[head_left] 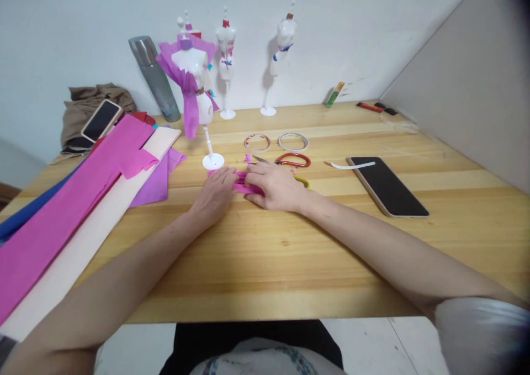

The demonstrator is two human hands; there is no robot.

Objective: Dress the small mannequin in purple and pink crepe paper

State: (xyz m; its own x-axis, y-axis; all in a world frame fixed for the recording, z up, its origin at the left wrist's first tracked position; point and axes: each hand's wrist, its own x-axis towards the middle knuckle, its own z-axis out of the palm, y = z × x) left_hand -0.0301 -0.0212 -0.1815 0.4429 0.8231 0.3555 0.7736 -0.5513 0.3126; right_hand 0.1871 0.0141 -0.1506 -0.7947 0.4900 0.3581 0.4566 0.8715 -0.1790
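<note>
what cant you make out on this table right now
All in the head view:
- middle and ends of the pink strip: partly hidden under the left hand and right hand
- the rest of the yellow handle: behind the right hand
- most of the rear mannequin: behind the front mannequin
- far end of the long pink sheet: cut off by the left edge
- label on the green tube: too small

Wooden table (285, 275) with craft items
Layered sheets (78, 220) at left, a pink piece (242, 184), 2 rings (293, 151), red-handled scissors (308, 161), a phone (391, 190) at right, white mannequins (203, 110) on round bases.
</note>
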